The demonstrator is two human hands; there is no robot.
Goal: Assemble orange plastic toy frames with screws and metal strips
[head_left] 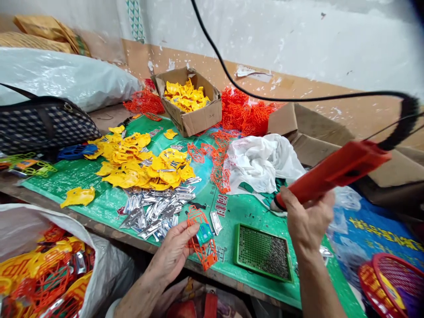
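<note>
One large green sheet (251, 213) is spread beneath the left hand (175, 249) and the right hand (309, 216). To the left of the left-hand grip, an open white sack (111, 260) is seen, filled with yellow, red and silver pieces. Beyond the left-hand grip, a cardboard box (202, 118) is heaped with yellow parts, and nearer to that grip a pile of yellow parts (132, 165) is spread. Just past the tip of the tool in the right-hand grip, crumpled white plastic (255, 157) is bunched up. A red handheld tool (331, 172) is held in the right hand, with the fingers closed around its body; it is tilted, its tip pointed down and to the left, and a black cable (265, 98) is run from its rear end. Just beyond the left-hand grip, silver plates (155, 214) are piled. Between the two grips, a green tray (236, 247) is set, partly filled with small metal pieces (276, 258). An orange lattice frame (209, 260) is pinched between the left thumb and fingers, and a teal piece (204, 234) is seen against it. Just past the frame, a single silver plate (216, 222) is laid.
</note>
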